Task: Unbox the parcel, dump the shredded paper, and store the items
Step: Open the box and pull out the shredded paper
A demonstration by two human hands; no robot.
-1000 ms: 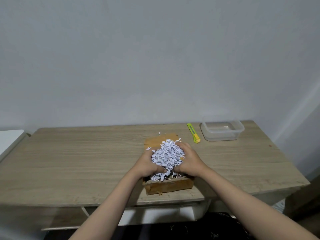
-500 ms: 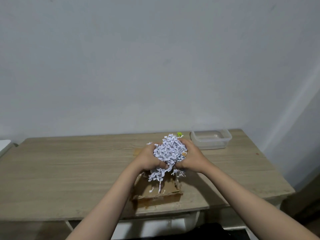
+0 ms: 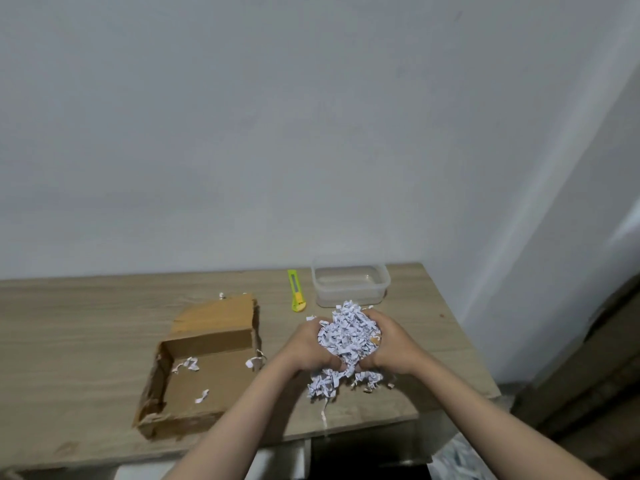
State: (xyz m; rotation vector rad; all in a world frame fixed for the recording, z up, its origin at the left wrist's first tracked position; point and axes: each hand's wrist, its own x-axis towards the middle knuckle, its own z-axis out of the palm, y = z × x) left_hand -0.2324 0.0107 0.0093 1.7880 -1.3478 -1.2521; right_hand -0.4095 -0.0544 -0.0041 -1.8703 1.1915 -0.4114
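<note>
An open cardboard box (image 3: 194, 403) lies on the wooden table (image 3: 86, 323), its flap folded back; only a few paper scraps are left on its floor. To the right of the box, above the table, my left hand (image 3: 308, 348) and my right hand (image 3: 391, 344) press together around a big clump of white shredded paper (image 3: 346, 337). Strands hang down from the clump toward the table's front edge. No other items show inside the box.
A clear plastic container (image 3: 349, 284) stands at the back right of the table, with a yellow-green utility knife (image 3: 296, 291) to its left. More shredded paper (image 3: 457, 455) lies on the floor below the table's right front corner. A wall runs close on the right.
Both hands lifted the clump of shredded paper out of the box and carried it to the right. The box's floor is now exposed, and the camera turned right.
</note>
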